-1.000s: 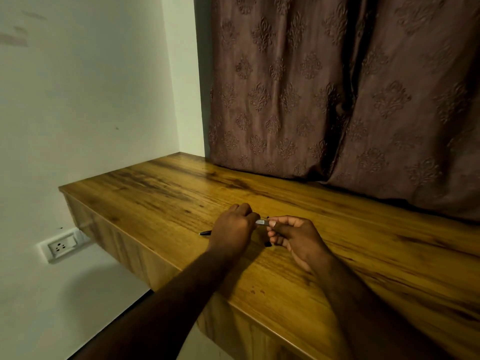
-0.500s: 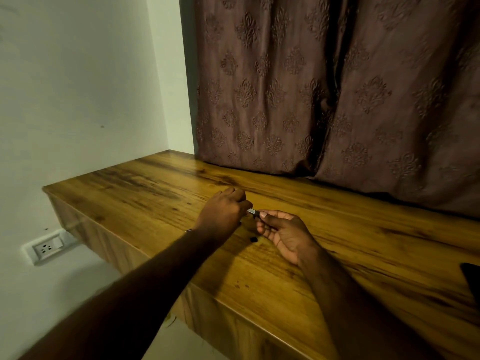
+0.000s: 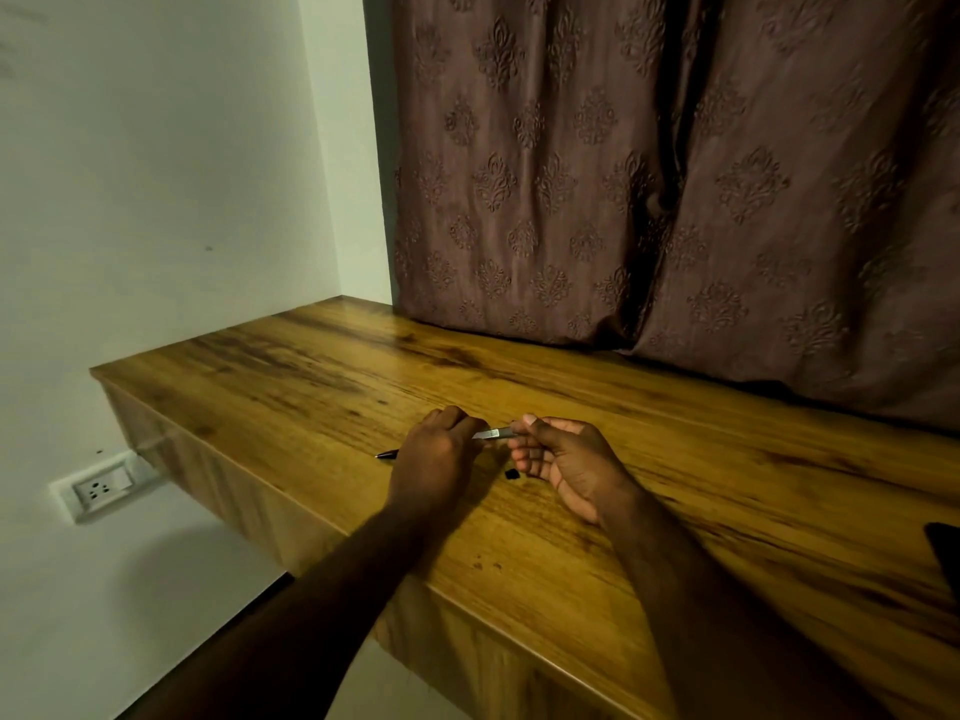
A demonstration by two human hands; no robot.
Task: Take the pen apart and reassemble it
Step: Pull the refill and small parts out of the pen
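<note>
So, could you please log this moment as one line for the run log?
left hand: grips pen | right hand: pinches its other end | small black part: on wooden desk | stage: unclear

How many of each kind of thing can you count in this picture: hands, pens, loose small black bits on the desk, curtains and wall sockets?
Hands: 2, left and right
Pen: 1, held between both hands
Small black bit on the desk: 1
Curtains: 2 panels
Wall socket: 1
Total: 7

The pen lies level just above the wooden desk, dark tip leftward, silver section showing; a small black piece rests beneath it.
</note>
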